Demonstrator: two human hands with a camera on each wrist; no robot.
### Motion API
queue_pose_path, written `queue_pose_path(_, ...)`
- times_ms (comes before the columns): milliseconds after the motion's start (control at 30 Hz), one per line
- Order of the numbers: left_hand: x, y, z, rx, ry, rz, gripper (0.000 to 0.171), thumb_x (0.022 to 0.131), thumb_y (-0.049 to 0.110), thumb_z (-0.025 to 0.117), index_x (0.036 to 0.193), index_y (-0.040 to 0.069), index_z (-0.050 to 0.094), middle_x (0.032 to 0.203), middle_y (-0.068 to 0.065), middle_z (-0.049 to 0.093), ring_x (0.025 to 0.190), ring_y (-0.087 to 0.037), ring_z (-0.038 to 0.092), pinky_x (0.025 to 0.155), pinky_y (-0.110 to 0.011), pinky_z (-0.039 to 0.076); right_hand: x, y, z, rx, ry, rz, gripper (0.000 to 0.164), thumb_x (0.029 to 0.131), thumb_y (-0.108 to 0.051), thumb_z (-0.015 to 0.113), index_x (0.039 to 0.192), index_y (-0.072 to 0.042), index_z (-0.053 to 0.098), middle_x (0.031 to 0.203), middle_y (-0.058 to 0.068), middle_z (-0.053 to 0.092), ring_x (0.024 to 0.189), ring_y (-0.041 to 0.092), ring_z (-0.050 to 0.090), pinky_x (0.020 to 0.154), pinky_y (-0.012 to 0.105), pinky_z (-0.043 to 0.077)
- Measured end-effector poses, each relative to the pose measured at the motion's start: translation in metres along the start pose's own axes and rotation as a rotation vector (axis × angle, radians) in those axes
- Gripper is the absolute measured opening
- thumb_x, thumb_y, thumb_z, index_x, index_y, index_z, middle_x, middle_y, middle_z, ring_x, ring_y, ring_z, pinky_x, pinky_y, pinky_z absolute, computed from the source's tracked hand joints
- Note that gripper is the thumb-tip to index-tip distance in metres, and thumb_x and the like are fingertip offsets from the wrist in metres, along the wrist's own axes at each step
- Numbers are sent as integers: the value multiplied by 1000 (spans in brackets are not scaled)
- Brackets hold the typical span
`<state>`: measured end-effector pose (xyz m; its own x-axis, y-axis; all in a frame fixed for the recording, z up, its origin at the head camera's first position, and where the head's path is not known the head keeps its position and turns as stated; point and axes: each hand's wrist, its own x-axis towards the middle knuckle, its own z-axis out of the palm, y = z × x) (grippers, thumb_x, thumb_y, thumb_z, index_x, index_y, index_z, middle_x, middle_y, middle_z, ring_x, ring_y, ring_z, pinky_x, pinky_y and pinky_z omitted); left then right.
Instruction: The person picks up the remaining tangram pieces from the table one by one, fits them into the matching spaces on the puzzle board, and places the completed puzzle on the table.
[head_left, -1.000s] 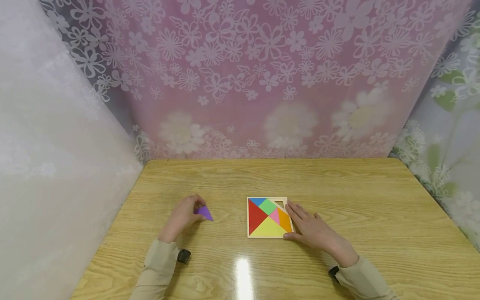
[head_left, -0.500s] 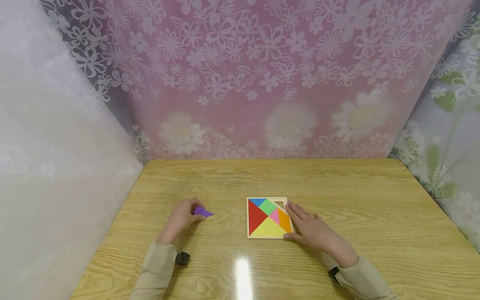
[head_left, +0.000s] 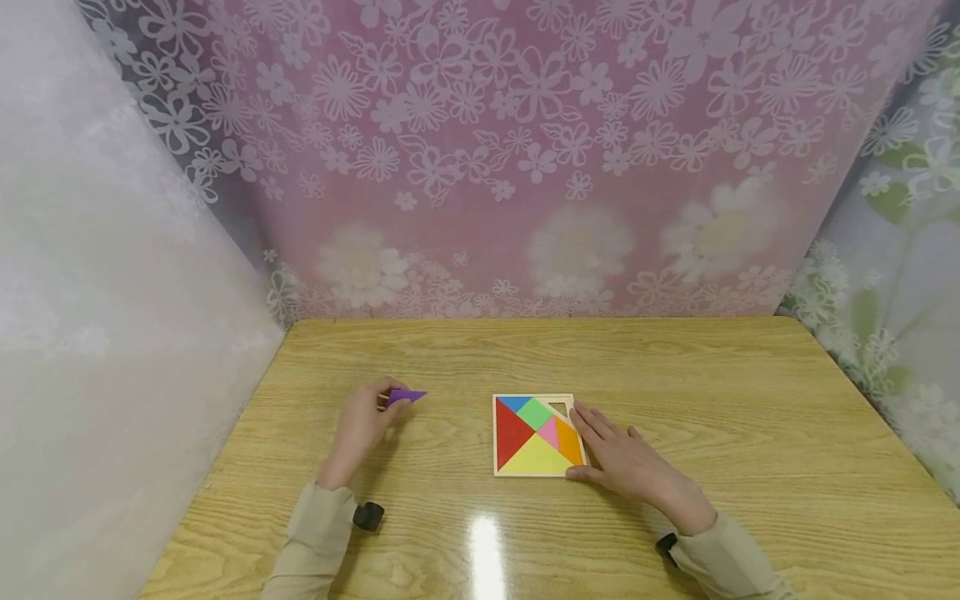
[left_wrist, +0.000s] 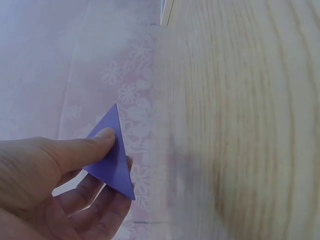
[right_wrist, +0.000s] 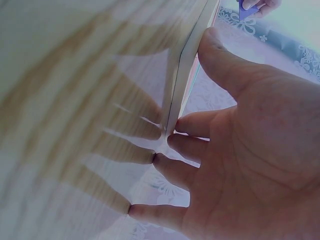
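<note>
My left hand (head_left: 365,421) pinches a purple triangle, a tangram piece (head_left: 405,396), between thumb and fingers. In the left wrist view the thumb lies flat on the purple triangle's (left_wrist: 120,162) face, with fingers behind it, and it is held up off the table. To the right, a square wooden tangram tray (head_left: 564,398) holds red, yellow, blue, green, pink and orange pieces. At its upper right corner is a bare triangular gap. My right hand (head_left: 630,462) rests along the tray's right edge with fingers extended; in the right wrist view its fingertips touch the table and tray side.
The wooden table (head_left: 675,367) runs back to a pink floral curtain (head_left: 480,167). A pale cloth (head_left: 135,333) hangs along the left side, and a flowered one (head_left: 892,275) along the right. Light glares on the table in front of the tray.
My left hand has lifted and moved slightly away from me, turning the purple triangle so that it now shows nearly edge-on. My right hand and the tray have stayed in place.
</note>
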<state>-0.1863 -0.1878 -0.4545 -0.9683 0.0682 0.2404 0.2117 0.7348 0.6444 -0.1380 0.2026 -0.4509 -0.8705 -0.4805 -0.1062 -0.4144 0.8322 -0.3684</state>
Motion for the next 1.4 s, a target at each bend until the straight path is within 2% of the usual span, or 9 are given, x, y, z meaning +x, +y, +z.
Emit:
queue_pose_path(300,2,7,0,17,7,-1,18,94,14,74,110,6,73,101,-15,74,81,-28,73,65,-37,59,0,0,0,3,2,1,90,95,-49,65,158,2,27,165,20,24,146,46,32,103,80,27)
queue_pose_path(500,8,17,2,68,-1,26,19,93,20,75,107,8,74,96,-13,76,80,-27,73,65,-38,59,0,1,0,2,3,-3,90,95,-50,65,158,2,27,165,19,24,146,45,32,102,80,27)
queue_pose_path(667,13,24,6,53,-2,51,21,90,22,78,104,6,74,92,-11,76,76,-23,73,63,-35,59,0,2,0,10,-8,-6,89,96,-49,64,159,2,25,166,20,22,146,46,31,103,80,26)
queue_pose_path(833,15,32,12,13,-18,48,26,87,20,80,106,4,74,88,-12,77,69,-19,71,59,-31,57,-1,2,0,14,-11,-13,89,97,-49,63,159,2,24,166,20,21,147,46,31,103,80,26)
queue_pose_path(1100,21,44,24,26,-58,58,27,96,6,68,123,2,71,95,-15,76,68,-18,67,58,-26,51,0,2,0,12,-12,-8,90,96,-51,63,159,1,25,166,20,21,147,45,31,103,80,26)
queue_pose_path(1167,22,47,27,42,-56,74,29,97,1,65,125,2,71,98,-16,76,69,-19,67,59,-28,51,0,2,0,12,-13,-6,90,96,-51,63,159,1,25,166,20,21,147,45,31,103,80,26)
queue_pose_path(1300,24,52,32,45,-47,125,32,96,-7,62,126,0,69,106,-21,74,81,-27,71,68,-36,57,0,1,0,16,-13,-4,90,96,-51,64,159,1,25,166,20,21,147,45,31,103,80,26)
queue_pose_path(1400,25,57,36,26,-36,177,31,93,-10,63,122,-3,70,102,-21,75,82,-27,73,69,-34,59,-1,1,-1,15,-10,-5,90,96,-50,63,159,1,25,166,19,21,147,45,31,103,80,26)
